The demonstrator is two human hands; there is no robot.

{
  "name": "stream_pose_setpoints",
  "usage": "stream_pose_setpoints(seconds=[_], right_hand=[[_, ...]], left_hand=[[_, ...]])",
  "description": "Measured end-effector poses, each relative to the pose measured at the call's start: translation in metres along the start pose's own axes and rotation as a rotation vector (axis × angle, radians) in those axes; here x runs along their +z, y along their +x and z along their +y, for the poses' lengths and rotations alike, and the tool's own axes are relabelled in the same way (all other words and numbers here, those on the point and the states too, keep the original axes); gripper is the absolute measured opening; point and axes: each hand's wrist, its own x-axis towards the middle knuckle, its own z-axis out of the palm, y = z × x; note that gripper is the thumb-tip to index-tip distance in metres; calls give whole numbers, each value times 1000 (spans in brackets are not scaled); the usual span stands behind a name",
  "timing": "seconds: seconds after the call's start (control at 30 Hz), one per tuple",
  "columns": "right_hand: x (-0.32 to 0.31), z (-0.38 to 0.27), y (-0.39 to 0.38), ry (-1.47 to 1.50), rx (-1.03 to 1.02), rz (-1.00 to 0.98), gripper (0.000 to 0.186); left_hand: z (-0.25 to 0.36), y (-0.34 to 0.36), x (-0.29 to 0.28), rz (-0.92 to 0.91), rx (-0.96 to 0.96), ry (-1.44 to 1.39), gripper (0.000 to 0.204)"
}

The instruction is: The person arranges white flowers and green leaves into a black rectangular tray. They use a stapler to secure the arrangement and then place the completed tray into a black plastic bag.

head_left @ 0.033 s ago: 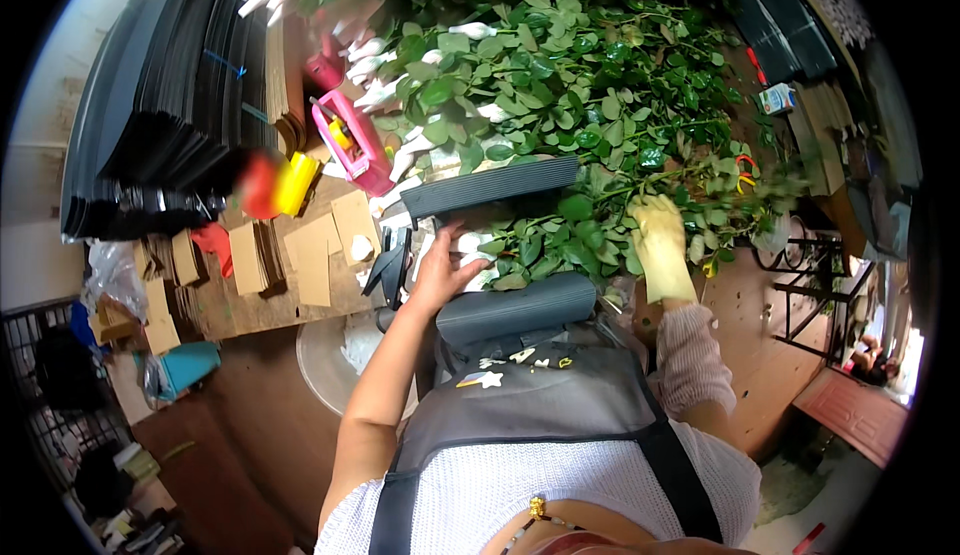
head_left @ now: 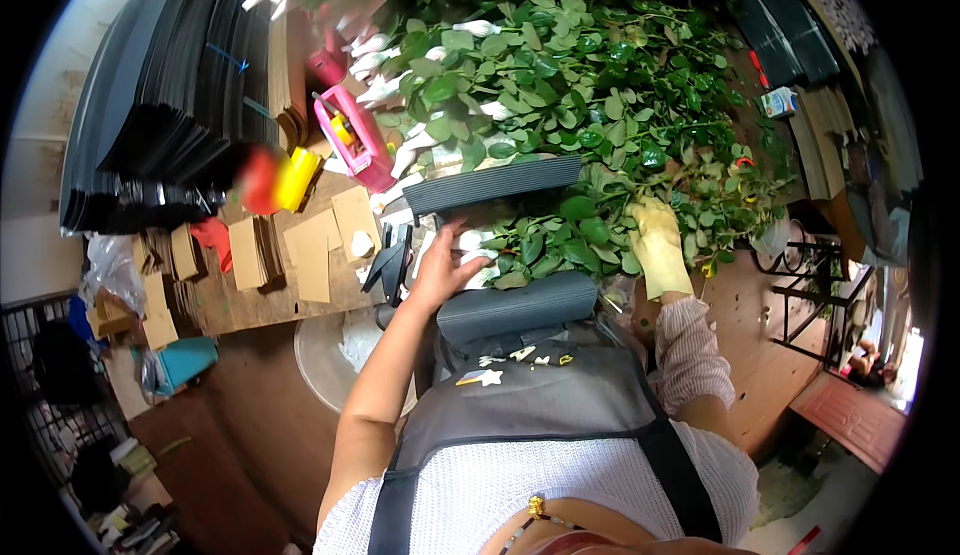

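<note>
Bare, my left hand (head_left: 441,269) rests at the left end of a leafy bunch of stems (head_left: 560,240), beside buds in white sleeves (head_left: 474,245). Its thumb stands apart from its fingers, and some fingertips are partly hidden by the corrugated sheet. A pale yellow glove covers my right hand (head_left: 657,243), which curls over the stems farther right; its fingertips are lost in the leaves. The dark grey corrugated sheet stands up on the bunch's far side (head_left: 495,187) and bends up on the near side (head_left: 515,309). Black scissors (head_left: 392,260) lie left of my left hand.
More sleeved leafy stems (head_left: 560,85) are heaped across the table's far side. At left are a pink basket (head_left: 355,140), cardboard pieces (head_left: 312,255), a yellow object (head_left: 297,179) and stacked dark sheets (head_left: 165,95). A pale round bin (head_left: 325,360) stands below the table's near edge.
The leafy ends right of my gloved hand have shifted slightly and look less blurred. Both hands stay nearly in place.
</note>
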Motion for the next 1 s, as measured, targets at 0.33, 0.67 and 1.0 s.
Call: stream_pose_setpoints(seconds=[0.33, 0.67, 1.0], right_hand=[[-180, -88, -2, 527, -209, -43, 44], [-144, -178, -7, 647, -419, 154, 57], [-128, -170, -19, 630, -288, 126, 45]], left_hand=[[68, -10, -11, 181, 211, 5, 44], [195, -36, -12, 340, 666, 44, 38], [192, -35, -1, 289, 559, -33, 32]])
